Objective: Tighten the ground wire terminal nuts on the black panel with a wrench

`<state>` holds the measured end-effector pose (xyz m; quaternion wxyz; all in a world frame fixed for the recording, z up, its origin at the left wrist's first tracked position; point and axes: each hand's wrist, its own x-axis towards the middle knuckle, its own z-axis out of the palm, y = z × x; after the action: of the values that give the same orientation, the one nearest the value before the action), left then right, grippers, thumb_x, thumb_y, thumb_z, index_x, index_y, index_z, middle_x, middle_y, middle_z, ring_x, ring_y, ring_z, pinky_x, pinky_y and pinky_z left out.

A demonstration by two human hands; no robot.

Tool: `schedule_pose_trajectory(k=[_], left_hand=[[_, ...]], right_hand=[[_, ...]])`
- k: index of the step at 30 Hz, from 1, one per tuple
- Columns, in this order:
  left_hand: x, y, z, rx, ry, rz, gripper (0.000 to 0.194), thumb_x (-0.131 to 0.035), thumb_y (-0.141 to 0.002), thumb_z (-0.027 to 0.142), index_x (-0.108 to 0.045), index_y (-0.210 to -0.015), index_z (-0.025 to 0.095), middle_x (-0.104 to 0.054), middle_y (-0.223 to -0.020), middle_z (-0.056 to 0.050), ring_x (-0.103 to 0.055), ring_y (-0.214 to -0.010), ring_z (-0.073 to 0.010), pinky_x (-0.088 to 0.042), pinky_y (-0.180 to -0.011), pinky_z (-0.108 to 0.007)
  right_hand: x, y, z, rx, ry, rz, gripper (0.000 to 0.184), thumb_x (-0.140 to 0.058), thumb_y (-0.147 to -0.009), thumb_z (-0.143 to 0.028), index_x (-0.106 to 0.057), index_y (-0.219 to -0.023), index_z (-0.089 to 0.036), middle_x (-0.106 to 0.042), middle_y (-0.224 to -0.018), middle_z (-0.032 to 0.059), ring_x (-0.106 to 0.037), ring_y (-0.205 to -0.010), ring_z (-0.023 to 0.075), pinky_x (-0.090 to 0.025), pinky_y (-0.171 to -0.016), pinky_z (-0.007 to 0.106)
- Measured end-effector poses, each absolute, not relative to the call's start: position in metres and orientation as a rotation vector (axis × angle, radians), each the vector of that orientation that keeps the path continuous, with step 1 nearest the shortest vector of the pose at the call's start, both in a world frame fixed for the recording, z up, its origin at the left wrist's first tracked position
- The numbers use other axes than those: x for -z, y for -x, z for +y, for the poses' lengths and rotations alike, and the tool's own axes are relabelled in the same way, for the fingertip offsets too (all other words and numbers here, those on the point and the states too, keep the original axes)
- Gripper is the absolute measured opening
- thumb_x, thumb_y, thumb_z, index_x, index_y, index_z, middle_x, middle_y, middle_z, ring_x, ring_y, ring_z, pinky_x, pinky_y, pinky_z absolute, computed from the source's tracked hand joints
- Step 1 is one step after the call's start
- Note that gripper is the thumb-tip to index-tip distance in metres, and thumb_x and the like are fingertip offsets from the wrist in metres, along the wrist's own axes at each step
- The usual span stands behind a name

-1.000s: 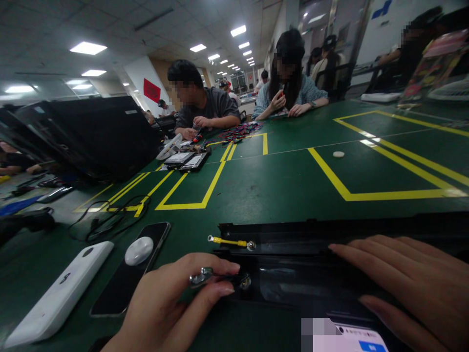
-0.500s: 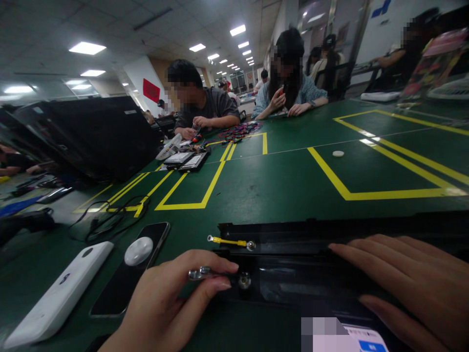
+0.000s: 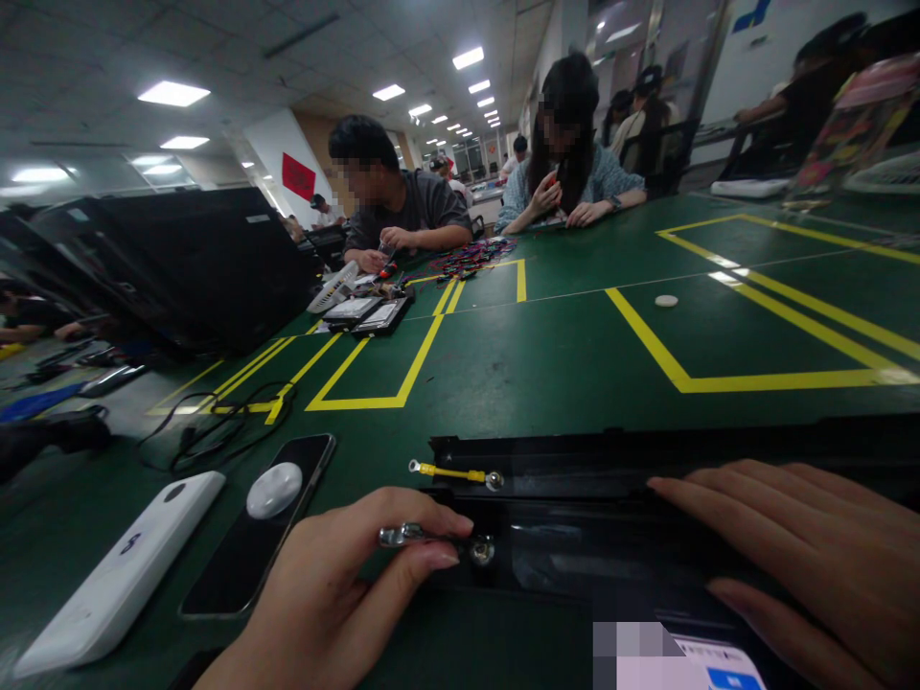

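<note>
My left hand (image 3: 366, 575) pinches a small silver metal tool, apparently a wrench (image 3: 400, 536), between thumb and forefinger. Its far end is at the nut (image 3: 481, 549) on the near black metal panel (image 3: 618, 546); whether it grips the nut is hard to see. My right hand (image 3: 819, 556) lies spread over the right part of the panels, holding nothing. On the far black strip (image 3: 575, 460), a short yellow wire (image 3: 456, 473) with ring terminals is fastened by another nut (image 3: 494, 480) at one end, its other end hanging free past the strip's left edge.
To the left lie a dark phone (image 3: 216, 565) with a white round puck (image 3: 274, 491) on it, a white power bank (image 3: 119, 575) and a black cable (image 3: 216, 431). A lit phone screen (image 3: 719, 666) shows below. Two people work opposite, near hard drives (image 3: 384, 316) and tangled wires (image 3: 474, 257).
The silver tool has turned slightly in my left fingers and shifted a little right, toward the nut. My right hand stays in place.
</note>
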<state>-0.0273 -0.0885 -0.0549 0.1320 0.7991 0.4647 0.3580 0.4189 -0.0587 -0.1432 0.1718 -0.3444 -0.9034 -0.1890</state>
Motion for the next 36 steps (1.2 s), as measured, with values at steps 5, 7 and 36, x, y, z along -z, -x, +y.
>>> schedule_pose_trajectory(k=[5,7,36], left_hand=[[0.054,0.026,-0.088,-1.078,-2.282,1.320,0.037,-0.083,-0.107,0.006,-0.095,-0.119,0.039,-0.104,-0.105,0.006,-0.102,-0.088,-0.0203,-0.081,-0.086,-0.024],[0.054,0.026,-0.087,-1.093,-2.281,1.299,0.040,-0.082,-0.107,0.004,-0.095,-0.119,0.039,-0.104,-0.105,0.007,-0.102,-0.089,-0.0196,-0.080,-0.086,-0.023],[0.041,0.025,-0.076,-1.180,-1.826,1.347,0.025,-0.085,-0.108,0.007,-0.093,-0.112,0.031,-0.105,-0.110,0.001,-0.099,-0.083,-0.0194,-0.080,-0.076,-0.024]], right_hand=[[0.145,-0.417,-0.061,0.466,1.020,-2.521,0.074,-0.059,-0.115,-0.057,-0.061,-0.189,-0.045,-0.095,-0.141,0.0033,-0.094,-0.111,0.0402,-0.082,-0.084,0.059],[0.145,-0.418,-0.061,0.454,1.011,-2.519,0.076,-0.059,-0.116,-0.057,-0.058,-0.191,-0.046,-0.095,-0.141,0.0031,-0.094,-0.112,0.0401,-0.082,-0.085,0.058],[0.148,-0.421,-0.057,0.482,1.013,-2.547,0.082,-0.058,-0.116,-0.058,-0.049,-0.196,-0.044,-0.094,-0.144,0.0036,-0.095,-0.113,0.0393,-0.083,-0.085,0.059]])
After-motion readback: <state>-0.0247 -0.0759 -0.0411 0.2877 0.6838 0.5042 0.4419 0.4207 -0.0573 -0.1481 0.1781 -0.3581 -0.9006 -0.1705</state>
